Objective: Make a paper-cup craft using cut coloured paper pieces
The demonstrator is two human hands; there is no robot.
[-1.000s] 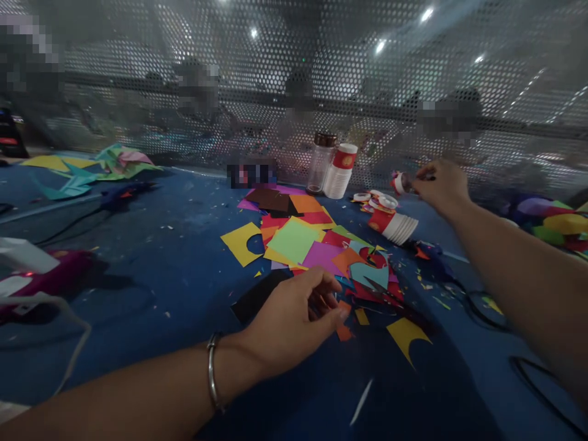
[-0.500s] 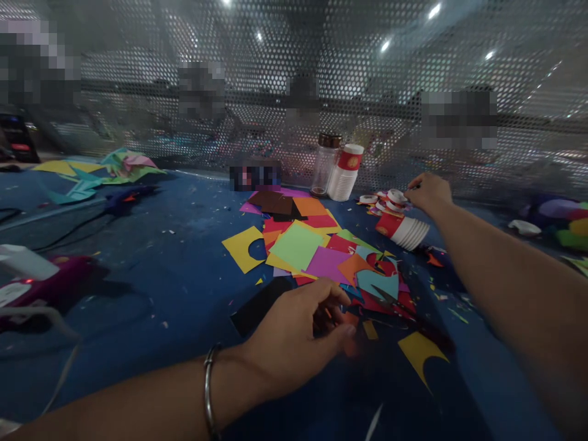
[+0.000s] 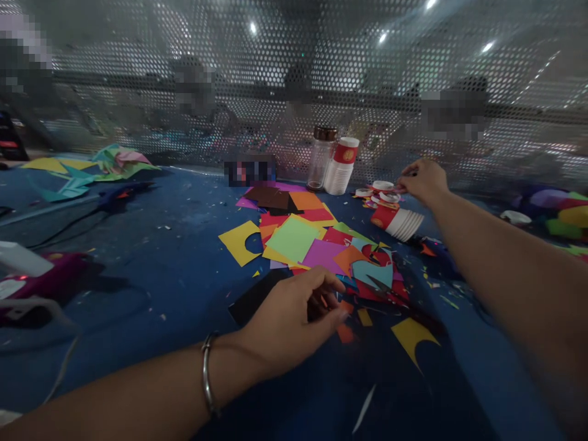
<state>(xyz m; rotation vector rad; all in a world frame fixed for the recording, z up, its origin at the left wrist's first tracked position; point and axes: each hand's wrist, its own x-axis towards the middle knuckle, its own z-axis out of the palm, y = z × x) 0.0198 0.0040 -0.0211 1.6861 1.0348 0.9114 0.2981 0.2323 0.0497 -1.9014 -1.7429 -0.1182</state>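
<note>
My left hand hovers over the near side of a pile of coloured paper. Its fingers curl loosely, the thumb stands apart, and nothing shows between them. Below its fingertips lie a small orange paper scrap and scissors with dark handles. At the far right, my right hand reaches to a heap of cut white paper rings and coloured scraps. Its thumb and finger are pinched together at the heap's edge; what they grip is too small to make out. Under that wrist a stack of paper cups lies on its side.
A clear jar with a brown lid stands beside an upright stack of cups at the mesh panel. Glue guns with cords rest at left and right. A magenta power strip sits near left.
My right hand has shifted slightly left over the paper rings, its fingertips now at the heap's edge. The view has moved a little; my left hand keeps its pose.
</note>
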